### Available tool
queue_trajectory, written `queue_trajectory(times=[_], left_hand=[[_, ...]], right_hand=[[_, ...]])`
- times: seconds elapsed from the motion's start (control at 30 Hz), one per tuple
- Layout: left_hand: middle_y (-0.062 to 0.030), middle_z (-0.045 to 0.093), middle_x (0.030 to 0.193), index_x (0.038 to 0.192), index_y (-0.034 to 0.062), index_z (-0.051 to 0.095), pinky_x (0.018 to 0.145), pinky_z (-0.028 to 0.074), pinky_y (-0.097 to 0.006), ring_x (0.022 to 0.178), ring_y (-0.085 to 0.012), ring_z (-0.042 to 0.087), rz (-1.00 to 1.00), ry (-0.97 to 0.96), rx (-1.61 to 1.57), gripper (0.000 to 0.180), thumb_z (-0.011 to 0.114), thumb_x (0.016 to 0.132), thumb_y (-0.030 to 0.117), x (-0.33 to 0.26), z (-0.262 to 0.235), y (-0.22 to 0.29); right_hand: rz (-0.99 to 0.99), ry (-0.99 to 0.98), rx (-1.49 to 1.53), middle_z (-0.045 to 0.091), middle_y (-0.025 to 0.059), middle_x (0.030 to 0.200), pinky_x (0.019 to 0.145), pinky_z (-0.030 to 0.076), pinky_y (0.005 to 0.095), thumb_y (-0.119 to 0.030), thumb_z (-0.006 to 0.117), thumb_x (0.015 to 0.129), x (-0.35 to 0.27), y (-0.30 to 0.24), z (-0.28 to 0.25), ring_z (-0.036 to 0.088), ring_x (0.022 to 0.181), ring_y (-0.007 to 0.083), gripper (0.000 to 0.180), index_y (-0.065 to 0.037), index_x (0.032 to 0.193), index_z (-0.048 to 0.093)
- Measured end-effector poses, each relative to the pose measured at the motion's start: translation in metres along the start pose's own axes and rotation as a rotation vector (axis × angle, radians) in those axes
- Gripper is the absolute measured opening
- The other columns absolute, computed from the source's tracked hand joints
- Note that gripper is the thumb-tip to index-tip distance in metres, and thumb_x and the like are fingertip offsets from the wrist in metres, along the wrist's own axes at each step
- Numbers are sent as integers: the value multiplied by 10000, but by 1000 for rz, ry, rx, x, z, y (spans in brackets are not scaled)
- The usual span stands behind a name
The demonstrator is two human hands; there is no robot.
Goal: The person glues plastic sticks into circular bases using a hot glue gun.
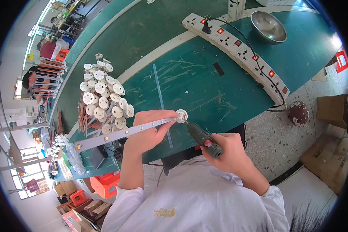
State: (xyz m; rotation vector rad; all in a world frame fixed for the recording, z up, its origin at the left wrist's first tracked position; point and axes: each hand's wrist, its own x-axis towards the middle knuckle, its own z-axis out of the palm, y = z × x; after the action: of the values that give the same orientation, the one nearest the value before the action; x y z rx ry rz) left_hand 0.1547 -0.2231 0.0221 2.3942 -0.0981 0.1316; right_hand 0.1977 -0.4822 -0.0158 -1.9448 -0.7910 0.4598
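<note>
The left hand (150,131) grips a long LED strip (123,132) just above the green surface (205,89) — a white round cap (181,115) sits at its far end. The right hand (230,149) is clenched on a green electric screwdriver (203,139), tip touching that cap.

A long green worktop (205,83) with pale strips across it stands on a speckled grey floor (274,143), with cardboard boxes (328,154) on the floor off its right edge, orange crates (104,183) below its left end, and bright windows (21,87) along the far left wall.
</note>
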Motion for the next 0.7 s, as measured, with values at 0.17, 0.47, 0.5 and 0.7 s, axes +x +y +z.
queue_trajectory(times=[0.17, 0.47, 0.5, 0.7], left_hand=[[-117, 763, 911, 981, 70, 747, 680, 573, -327, 773, -296, 737, -29, 34, 38, 141, 758, 842, 52, -2, 2, 1], [-101, 742, 817, 927, -2, 734, 681, 566, -268, 729, -186, 735, -106, 172, 21, 99, 754, 834, -31, -5, 22, 15], [-103, 739, 814, 917, -10, 726, 689, 566, -264, 726, -184, 733, -97, 196, 68, 86, 754, 839, -32, -4, 24, 17], [-101, 726, 807, 907, -21, 704, 687, 565, -263, 712, -182, 724, -139, 271, 34, 82, 746, 839, -39, -6, 33, 19]], right_hand=[[17, -11, -4, 625, 138, 638, 522, 482, 387, -98, 771, 753, -4, 0, 2, 625, 571, 355, 156, -32, 728, 631], [-14, 26, 57, 600, 130, 613, 501, 455, 378, -76, 765, 740, -5, 2, 12, 597, 531, 335, 157, -25, 717, 618], [-10, 55, 74, 589, 128, 604, 492, 445, 374, -68, 762, 732, -6, 3, 13, 589, 521, 332, 162, -23, 708, 608], [-18, 108, 17, 540, 111, 567, 461, 408, 361, -73, 764, 686, -6, 7, 23, 550, 480, 309, 222, -38, 660, 547]])
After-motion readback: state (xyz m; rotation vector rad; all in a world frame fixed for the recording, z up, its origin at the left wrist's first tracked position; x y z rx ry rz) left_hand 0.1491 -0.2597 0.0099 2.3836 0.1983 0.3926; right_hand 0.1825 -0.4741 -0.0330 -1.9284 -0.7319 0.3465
